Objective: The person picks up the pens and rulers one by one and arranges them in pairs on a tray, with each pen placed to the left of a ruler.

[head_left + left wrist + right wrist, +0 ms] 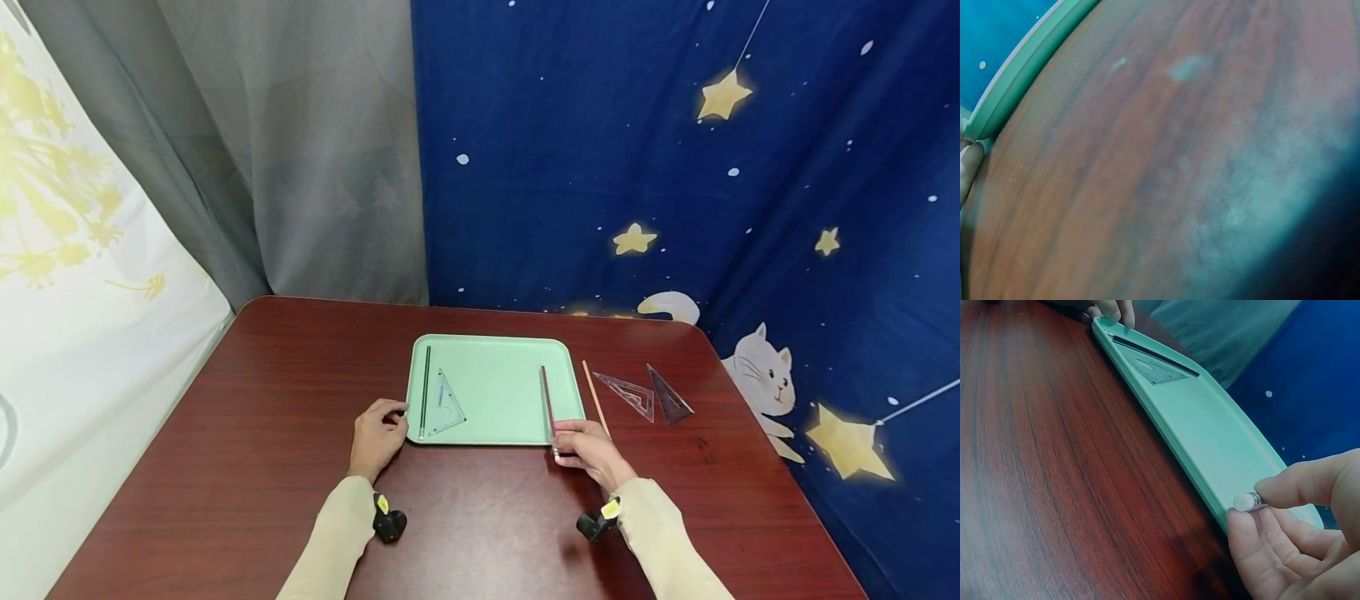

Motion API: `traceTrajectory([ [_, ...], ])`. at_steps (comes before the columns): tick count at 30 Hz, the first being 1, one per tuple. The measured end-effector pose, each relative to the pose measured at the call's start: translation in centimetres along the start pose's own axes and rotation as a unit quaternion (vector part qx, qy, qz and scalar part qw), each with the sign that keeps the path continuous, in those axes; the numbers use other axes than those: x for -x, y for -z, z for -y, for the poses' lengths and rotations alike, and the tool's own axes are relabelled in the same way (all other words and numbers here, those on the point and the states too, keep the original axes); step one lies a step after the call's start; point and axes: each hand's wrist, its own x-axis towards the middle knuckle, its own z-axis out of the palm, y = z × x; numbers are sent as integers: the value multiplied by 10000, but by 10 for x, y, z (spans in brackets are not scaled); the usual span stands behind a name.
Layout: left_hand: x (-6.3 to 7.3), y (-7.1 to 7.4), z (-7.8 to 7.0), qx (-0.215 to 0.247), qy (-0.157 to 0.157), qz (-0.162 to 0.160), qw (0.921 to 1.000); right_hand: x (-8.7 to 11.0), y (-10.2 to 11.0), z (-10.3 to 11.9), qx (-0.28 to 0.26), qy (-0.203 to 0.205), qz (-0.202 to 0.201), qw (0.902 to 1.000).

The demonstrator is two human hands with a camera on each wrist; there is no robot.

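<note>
A mint-green tray (495,392) lies on the table. On its left side are a dark pencil (425,392) and a clear set square (447,408). My left hand (378,437) grips the tray's near left corner; in the left wrist view a fingertip (969,164) touches the rim from below. My right hand (592,450) pinches a red pencil (547,396) by its near end, over the tray's right side. That pencil's white eraser (1245,502) pokes out between thumb and fingers in the right wrist view.
Right of the tray, an orange-tan pencil (595,396) lies close to its edge. Beyond it are a clear set square (628,395) and a dark-tinted set square (667,396). The wooden table (300,367) ends at a grey curtain (337,167) and a blue star-patterned curtain (562,167).
</note>
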Motion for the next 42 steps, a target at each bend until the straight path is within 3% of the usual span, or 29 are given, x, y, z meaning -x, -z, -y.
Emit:
traceTrajectory([
  [25,-1,2,1,68,121,-21,9999,-10,-29,9,-161,56,310,9994],
  [42,0,-1,-2,80,118,55,9999,-21,-53,10,-281,93,204,9994],
])
